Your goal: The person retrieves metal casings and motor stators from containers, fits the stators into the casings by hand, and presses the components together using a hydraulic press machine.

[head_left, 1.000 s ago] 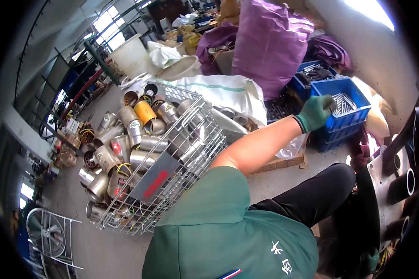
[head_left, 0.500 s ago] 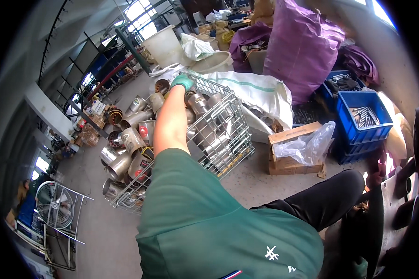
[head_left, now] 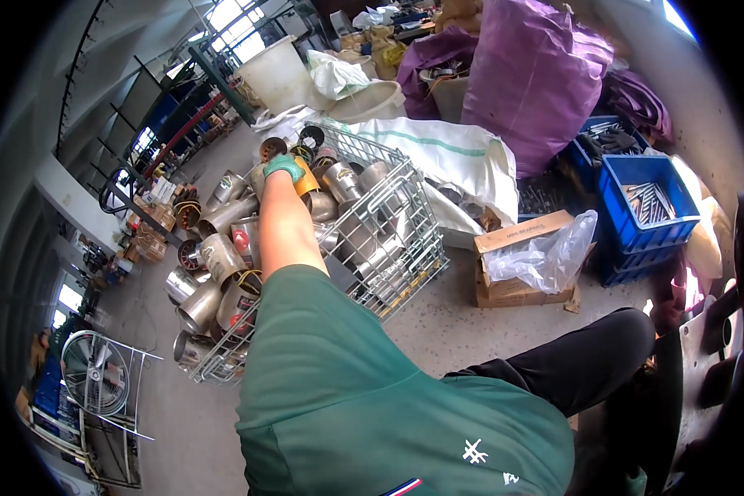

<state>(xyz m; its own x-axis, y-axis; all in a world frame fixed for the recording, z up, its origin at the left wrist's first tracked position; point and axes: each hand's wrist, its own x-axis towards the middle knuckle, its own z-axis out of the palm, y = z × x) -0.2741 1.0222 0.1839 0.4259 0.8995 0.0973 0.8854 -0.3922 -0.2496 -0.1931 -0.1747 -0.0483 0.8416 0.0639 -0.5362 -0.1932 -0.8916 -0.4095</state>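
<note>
A wire basket (head_left: 401,260) lies tilted, filled with metal cylinders, many of them steel canisters such as this one (head_left: 221,258) with an open end. My left arm reaches across it, and my left hand (head_left: 284,168), in a green glove, is low over the pile at the far side. Against the glove sits a yellow cylinder (head_left: 306,178). Just beyond lies a black-ended round part (head_left: 311,136). The fingers point down and away, so their grip is hidden. My right hand does not show.
White woven sacking (head_left: 438,136) and a tall purple sack (head_left: 533,91) stand behind the basket. To the right are an open carton (head_left: 525,289) with clear plastic and blue crates (head_left: 636,236), the top one holding metal rods. A caged fan (head_left: 96,374) stands left.
My left hand has moved left from the basket's far rim onto the cylinders. The yellow cylinder and the black-ended part have come into sight. The whole view has shifted slightly.
</note>
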